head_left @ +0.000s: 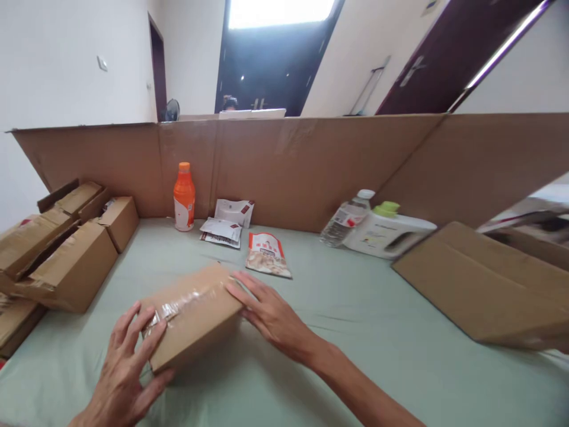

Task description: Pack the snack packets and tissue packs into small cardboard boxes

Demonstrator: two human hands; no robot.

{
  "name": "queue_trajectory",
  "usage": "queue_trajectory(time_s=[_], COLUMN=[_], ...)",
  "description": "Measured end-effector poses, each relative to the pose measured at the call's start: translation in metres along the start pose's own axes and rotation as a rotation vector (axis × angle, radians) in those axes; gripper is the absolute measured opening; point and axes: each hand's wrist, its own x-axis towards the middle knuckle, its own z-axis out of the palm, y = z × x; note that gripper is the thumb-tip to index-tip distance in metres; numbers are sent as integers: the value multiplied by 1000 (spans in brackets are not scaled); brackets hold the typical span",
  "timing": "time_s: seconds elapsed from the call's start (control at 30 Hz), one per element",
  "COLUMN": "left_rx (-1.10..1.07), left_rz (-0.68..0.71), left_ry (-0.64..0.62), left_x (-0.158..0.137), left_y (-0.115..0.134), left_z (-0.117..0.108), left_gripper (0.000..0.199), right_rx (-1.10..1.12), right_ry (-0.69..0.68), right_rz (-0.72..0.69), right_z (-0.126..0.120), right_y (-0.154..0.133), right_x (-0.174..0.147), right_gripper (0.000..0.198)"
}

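Observation:
A closed cardboard box [200, 317], with clear tape along its top, is between my two hands at the front left of the green cloth. My left hand [128, 362] grips its near left end, fingers on top and thumb low at the front side. At the opposite end, my right hand [262, 308] has its fingers on the top edge and corner. The box looks slightly tilted; whether its underside touches the cloth I cannot tell. Beyond it lie a red and white food pouch [268, 255] and some white packets [222, 230].
Several cardboard boxes [84, 261] stand at the left. An orange bottle [184, 196] is upright by the cardboard wall [275, 172]. A tilted water bottle [347, 219] leans near a white jug with a green cap [386, 231]. A larger cardboard box [484, 284] is at the right.

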Motion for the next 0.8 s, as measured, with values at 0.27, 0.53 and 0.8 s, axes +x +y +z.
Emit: queue_trajectory(time_s=[0.27,0.53,0.8], left_rx=[344,441,180], left_rz=[-282,-580,-609], left_ry=[249,239,245], left_x=[57,146,191], left_y=[-57,-142,-173], left_z=[51,102,108], left_gripper=[44,51,58], right_rx=[268,486,442], right_ry=[44,-80,-137], right_rz=[384,249,128], right_z=[100,180,152], right_y=[-20,-23,-16], right_x=[190,260,214], right_gripper=[70,93,69])
